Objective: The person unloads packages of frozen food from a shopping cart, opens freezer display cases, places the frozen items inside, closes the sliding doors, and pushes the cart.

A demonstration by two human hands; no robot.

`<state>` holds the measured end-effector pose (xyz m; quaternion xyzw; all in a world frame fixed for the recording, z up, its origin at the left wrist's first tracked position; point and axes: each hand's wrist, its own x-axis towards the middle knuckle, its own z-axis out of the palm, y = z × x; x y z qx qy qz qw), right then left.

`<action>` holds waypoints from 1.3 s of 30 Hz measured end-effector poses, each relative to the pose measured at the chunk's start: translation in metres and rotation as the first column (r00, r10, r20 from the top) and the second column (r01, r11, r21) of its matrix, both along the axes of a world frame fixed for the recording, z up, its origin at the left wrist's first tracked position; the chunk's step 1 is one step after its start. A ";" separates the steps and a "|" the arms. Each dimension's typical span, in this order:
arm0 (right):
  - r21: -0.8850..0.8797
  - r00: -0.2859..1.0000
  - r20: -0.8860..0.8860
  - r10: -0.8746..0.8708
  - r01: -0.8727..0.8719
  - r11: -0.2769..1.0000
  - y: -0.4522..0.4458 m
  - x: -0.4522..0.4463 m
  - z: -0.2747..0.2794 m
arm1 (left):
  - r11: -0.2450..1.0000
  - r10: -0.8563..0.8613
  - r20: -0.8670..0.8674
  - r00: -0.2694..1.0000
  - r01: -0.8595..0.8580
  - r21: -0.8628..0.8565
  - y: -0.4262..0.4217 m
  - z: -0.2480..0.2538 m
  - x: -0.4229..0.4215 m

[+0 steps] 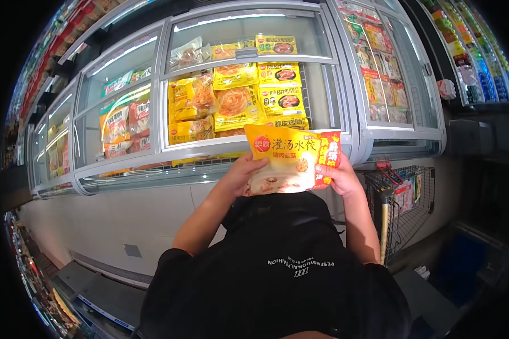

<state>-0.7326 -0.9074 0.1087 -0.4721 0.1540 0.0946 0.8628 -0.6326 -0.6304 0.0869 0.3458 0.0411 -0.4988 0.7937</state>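
Observation:
A yellow and red food bag (pixel 288 161) is held upright in front of my body, between both hands. My left hand (pixel 246 172) grips the bag's left edge, with the thumb on its front. On the opposite edge, my right hand (pixel 342 174) holds the red part of the bag, thumb also on the front. Just beyond the bag stands a freezer (pixel 169 155) with glass panels. Inside it lie several yellow packages (pixel 236 104), in rows.
More freezer sections flank this one, with bags (pixel 117 125) on the left and packets (pixel 382 85) on the right. A wire cart (pixel 415 195) stands at the right, near my elbow. Stocked shelves (pixel 478 56) rise at the upper right.

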 end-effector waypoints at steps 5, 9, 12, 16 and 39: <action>-0.050 1.000 -0.020 0.017 -0.018 0.999 0.007 0.018 -0.014 | 0.987 0.040 0.195 0.980 -0.069 0.147 -0.003 0.005 0.000; -0.080 1.000 -0.019 0.014 -0.015 0.997 0.015 0.042 -0.021 | 0.967 0.077 0.254 0.964 -0.135 0.217 0.002 -0.001 0.011; -0.119 1.000 -0.016 0.021 -0.022 0.993 0.023 0.059 -0.013 | 0.963 0.087 0.266 0.960 -0.149 0.225 0.007 -0.005 0.024; -0.119 0.999 -0.014 0.051 -0.052 0.992 0.025 0.074 -0.021 | 0.969 0.106 0.282 0.954 -0.163 0.187 0.012 -0.005 0.037; -0.114 1.000 -0.017 0.023 -0.025 0.993 0.014 0.062 -0.009 | 0.985 0.071 0.088 0.994 -0.083 0.149 0.014 -0.004 0.043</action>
